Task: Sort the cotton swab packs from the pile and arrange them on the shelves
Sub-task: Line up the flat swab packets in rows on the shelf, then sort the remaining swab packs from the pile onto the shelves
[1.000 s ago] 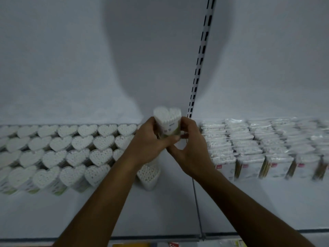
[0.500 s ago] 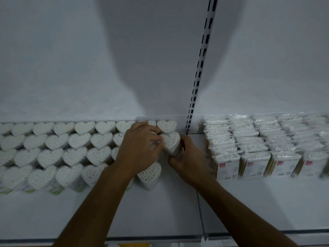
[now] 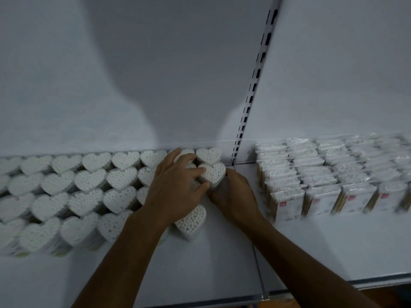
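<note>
A heart-shaped cotton swab pack (image 3: 212, 173) stands on the white shelf (image 3: 200, 263), second row from the back, at the right end of the heart packs. My left hand (image 3: 175, 187) rests on its left side and over the neighbouring packs, fingers touching its top. My right hand (image 3: 233, 194) grips its right and front side from below. Several rows of heart-shaped packs (image 3: 89, 185) fill the shelf to the left. One lone heart pack (image 3: 192, 220) stands nearer the front, below my left hand.
Rows of rectangular swab packs in clear wrap (image 3: 333, 174) fill the right shelf bay. A slotted metal upright (image 3: 251, 96) divides the two bays on the white back wall. The shelf's front edge (image 3: 222, 301) runs along the bottom.
One second ago both hands held the heart pack raised above the shelf. It has come down into the second row, and both hands remain on it.
</note>
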